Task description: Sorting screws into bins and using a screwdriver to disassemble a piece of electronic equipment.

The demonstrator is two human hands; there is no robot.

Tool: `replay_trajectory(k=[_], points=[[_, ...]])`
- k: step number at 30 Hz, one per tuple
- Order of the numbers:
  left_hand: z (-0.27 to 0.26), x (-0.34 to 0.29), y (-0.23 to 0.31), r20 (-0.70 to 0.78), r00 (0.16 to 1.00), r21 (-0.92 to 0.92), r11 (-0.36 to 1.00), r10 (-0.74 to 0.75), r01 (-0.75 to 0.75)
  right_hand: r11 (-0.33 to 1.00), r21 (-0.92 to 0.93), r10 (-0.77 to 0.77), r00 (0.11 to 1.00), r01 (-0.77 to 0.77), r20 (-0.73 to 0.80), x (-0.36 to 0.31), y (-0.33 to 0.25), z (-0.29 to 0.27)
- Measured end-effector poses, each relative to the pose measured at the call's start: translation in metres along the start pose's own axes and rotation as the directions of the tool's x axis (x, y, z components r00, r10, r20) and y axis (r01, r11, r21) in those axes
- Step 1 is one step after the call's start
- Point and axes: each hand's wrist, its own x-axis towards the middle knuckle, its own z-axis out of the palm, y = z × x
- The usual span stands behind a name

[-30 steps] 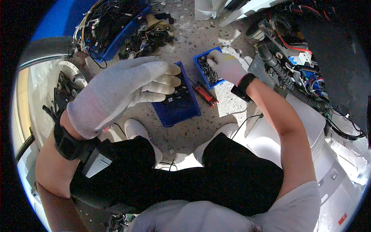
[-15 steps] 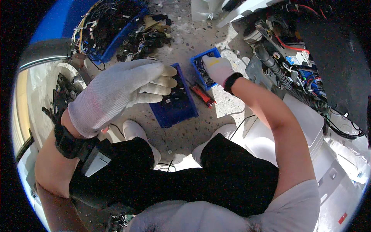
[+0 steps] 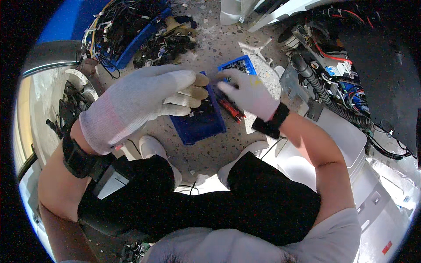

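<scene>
My left hand [image 3: 140, 96], in a whitish knit glove with tan fingertips, hovers left of a dark blue tray [image 3: 204, 129] and partly covers it. Its fingers are curled together with the thumb along them, and their inner side is hidden. The tray holds small dark and pale pieces. My right hand [image 3: 252, 94], also gloved, is over the floor between that tray and a smaller blue tray [image 3: 250, 65] of small metal parts. Thumb and fingers bend towards each other, fingertips blurred; anything between them is too small to make out. Red-handled tools [image 3: 234, 113] lie below that hand.
A large blue bin [image 3: 127, 55] heaped with cables stands at the far left, beside a pile of dark parts [image 3: 164, 46]. On the right are a corrugated hose [image 3: 309, 76], wiring and a white panel [image 3: 337, 136]. My shoes [image 3: 151, 147] flank the dark blue tray.
My right hand has drawn out of the small tray, moving nearer and towards my left hand, its thumb now showing. My left hand has shifted slightly right.
</scene>
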Motion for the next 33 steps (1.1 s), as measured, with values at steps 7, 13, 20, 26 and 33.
replay_trajectory(k=[7, 13, 20, 26, 33], points=[[0.004, -0.009, -0.002, -0.039, 0.999, 0.010, 1.000, 0.012, -0.012, 0.530, -0.813, -0.292, 0.952, 0.243, 0.094, 0.049, 0.083, 0.005], [-0.001, -0.006, -0.005, 0.040, 0.998, -0.007, 0.999, 0.046, -0.045, 0.459, -0.848, -0.302, 0.944, 0.264, 0.131, 0.058, 0.084, 0.010], [0.004, -0.008, -0.003, 0.018, 0.999, -0.014, 0.999, 0.043, -0.043, 0.479, -0.828, -0.342, 0.930, 0.294, 0.132, 0.050, 0.089, -0.004], [0.004, -0.001, -0.005, 0.011, 1.000, -0.007, 1.000, 0.019, -0.019, 0.446, -0.865, -0.210, 0.966, 0.232, 0.151, 0.067, 0.091, 0.013], [-0.002, -0.003, -0.012, 0.043, 0.996, -0.020, 0.997, 0.078, -0.077, 0.383, -0.877, -0.263, 0.944, 0.291, 0.199, 0.057, 0.087, 0.006]])
